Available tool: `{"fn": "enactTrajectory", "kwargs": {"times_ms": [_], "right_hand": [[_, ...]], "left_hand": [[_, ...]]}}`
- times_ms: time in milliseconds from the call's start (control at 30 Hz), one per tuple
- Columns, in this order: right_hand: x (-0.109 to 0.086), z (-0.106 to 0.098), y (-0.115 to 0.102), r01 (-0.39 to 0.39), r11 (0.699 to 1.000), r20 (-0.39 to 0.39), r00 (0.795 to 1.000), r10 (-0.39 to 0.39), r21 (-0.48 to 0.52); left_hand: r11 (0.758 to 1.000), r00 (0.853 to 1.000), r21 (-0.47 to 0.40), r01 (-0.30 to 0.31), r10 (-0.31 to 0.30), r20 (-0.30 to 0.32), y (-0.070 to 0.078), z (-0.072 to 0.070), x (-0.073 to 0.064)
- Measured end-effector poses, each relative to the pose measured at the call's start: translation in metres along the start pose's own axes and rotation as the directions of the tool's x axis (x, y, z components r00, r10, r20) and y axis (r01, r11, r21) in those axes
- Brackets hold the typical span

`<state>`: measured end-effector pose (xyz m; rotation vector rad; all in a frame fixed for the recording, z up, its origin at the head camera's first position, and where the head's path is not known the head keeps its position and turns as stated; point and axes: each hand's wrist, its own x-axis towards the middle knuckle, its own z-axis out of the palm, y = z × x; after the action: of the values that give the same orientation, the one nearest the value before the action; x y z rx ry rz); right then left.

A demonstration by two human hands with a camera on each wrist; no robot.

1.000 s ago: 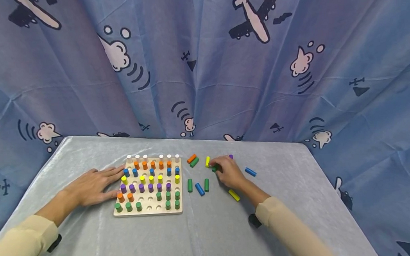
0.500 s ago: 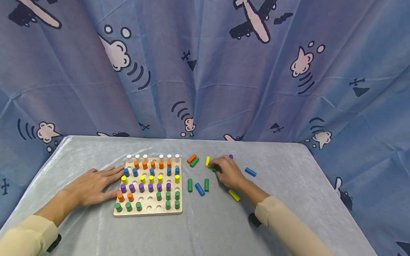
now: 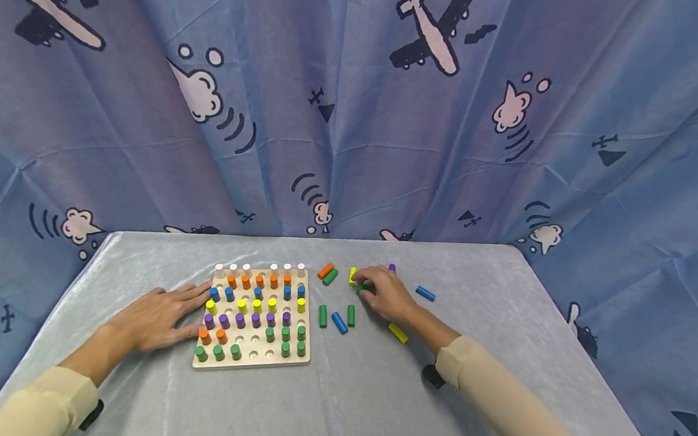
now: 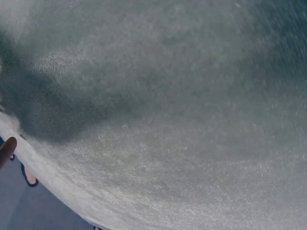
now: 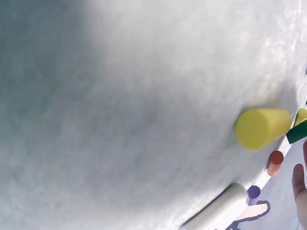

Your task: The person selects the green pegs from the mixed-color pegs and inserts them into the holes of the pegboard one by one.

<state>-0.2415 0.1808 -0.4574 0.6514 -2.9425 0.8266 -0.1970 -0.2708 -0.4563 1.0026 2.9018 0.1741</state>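
Right hand (image 3: 388, 294): grip pinching a green peg (image 3: 362, 288), just beside a yellow peg (image 3: 352, 277), right of the pegboard (image 3: 253, 366). Left hand (image 3: 154, 318): fingers extended at the pegboard's left edge, nothing gripped. Advisable: pinch near one end; avoid nudging the yellow peg.

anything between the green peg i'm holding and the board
Yes: a yellow peg by the fingers, an orange peg and a green peg beyond it, a blue peg flanked by two green pegs nearer you.
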Motion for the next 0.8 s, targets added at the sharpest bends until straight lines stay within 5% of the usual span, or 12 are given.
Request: {"fn": "enactTrajectory", "kwargs": {"times_ms": [267, 500, 800], "right_hand": [[0.000, -0.001, -0.015, 0.070, 0.995, -0.070, 0.995, -0.066, 0.068], [0.001, -0.002, -0.042, 0.080, 0.982, -0.053, 0.996, -0.072, 0.169], [-0.003, 0.004, -0.071, 0.235, 0.941, -0.074, 0.972, -0.224, 0.241]], "left_hand": [[1.000, 1.000, -0.001, 0.004, -0.004, 0.004, -0.001, 0.000, 0.000], [1.000, 1.000, -0.003, 0.013, -0.012, 0.014, -0.002, 0.001, -0.001], [1.000, 1.000, -0.009, 0.004, -0.004, 0.008, -0.003, 0.002, 0.000]]}}
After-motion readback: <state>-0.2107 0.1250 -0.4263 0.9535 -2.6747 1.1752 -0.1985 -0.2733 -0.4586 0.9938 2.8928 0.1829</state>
